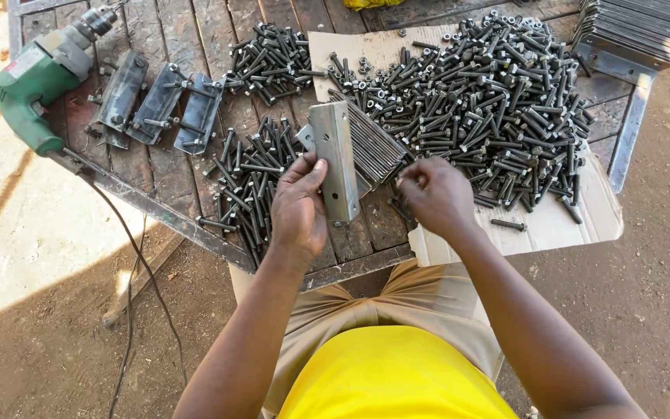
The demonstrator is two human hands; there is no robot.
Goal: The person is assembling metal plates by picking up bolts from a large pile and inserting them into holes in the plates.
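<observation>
My left hand (pixel 298 203) grips a flat grey metal plate (pixel 335 159) with holes, held upright over the wooden workbench (pixel 172 194). A little to the right, my right hand (pixel 436 194) has its fingers pinched together on something small and dark, probably a bolt; it is mostly hidden. A fanned row of similar plates (pixel 378 147) lies just behind the held plate. A big heap of dark bolts (pixel 490 101) covers a cardboard sheet (pixel 568 225) to the right. A smaller bolt pile (pixel 250 178) lies left of my left hand.
A green electric drill (pixel 36 81) rests at the bench's left corner, its cable hanging to the dirt ground. Three plates with bolts through them (pixel 157 105) lie beside it. Another bolt pile (pixel 269 58) sits behind. Stacked metal plates (pixel 630 31) occupy the far right corner.
</observation>
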